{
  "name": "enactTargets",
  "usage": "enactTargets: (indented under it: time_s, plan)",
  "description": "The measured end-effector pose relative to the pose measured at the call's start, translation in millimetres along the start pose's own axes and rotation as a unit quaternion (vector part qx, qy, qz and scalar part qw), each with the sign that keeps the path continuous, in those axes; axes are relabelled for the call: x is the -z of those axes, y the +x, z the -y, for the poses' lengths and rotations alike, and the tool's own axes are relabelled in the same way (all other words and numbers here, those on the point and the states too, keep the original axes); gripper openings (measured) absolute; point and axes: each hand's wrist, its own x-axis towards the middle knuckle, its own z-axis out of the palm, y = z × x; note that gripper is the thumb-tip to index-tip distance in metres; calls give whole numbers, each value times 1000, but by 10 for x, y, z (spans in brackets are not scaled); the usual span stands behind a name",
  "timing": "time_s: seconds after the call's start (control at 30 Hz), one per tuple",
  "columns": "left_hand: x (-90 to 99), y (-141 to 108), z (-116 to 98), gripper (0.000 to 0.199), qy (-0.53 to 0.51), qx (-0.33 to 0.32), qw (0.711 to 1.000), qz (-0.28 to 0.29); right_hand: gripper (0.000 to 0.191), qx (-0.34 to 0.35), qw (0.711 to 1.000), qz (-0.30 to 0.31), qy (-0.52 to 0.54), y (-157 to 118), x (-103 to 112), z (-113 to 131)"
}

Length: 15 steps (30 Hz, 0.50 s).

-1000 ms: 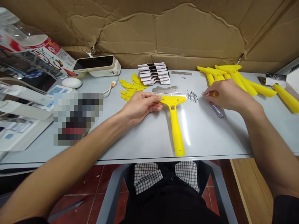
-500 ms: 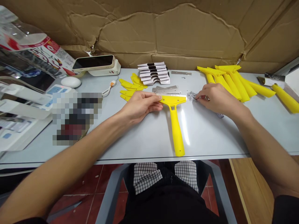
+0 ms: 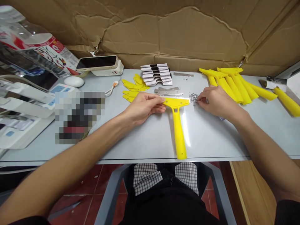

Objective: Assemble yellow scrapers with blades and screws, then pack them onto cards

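Observation:
Flat on the desk lies a yellow scraper (image 3: 179, 131), its wide head away from me and its handle towards the front edge. My left hand (image 3: 150, 106) pinches the left end of that head between thumb and fingers. A small pile of screws (image 3: 193, 97) sits right of the head. My right hand (image 3: 215, 101) is closed, its thumb and fingertips touching the pile's edge. Inside it is what looks like a screwdriver (image 3: 221, 118), mostly hidden, with a clear end showing below the palm. Metal blades (image 3: 170, 92) lie just behind the scraper head.
Yellow head plates (image 3: 132, 89) and a stack of folded blade sleeves (image 3: 156, 75) stand behind my left hand. Several yellow scraper handles (image 3: 231, 84) lie at the back right. A phone (image 3: 97, 63), a bottle (image 3: 50, 51) and a white mouse (image 3: 74, 82) occupy the left. Cardboard (image 3: 199, 37) walls the back.
The right fingertips have shifted slightly at the edge of the screw pile, and the metal shaft in that hand shows less. The left hand keeps its hold on the scraper; the view has moved a little.

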Motion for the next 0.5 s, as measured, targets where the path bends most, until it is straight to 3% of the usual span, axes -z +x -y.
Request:
enactTargets:
  time_s: [0.5]
  plan:
    - [-18,-28,11,11,1,4,1000,7,19,2,1000,-20,17,-9,-31,-68]
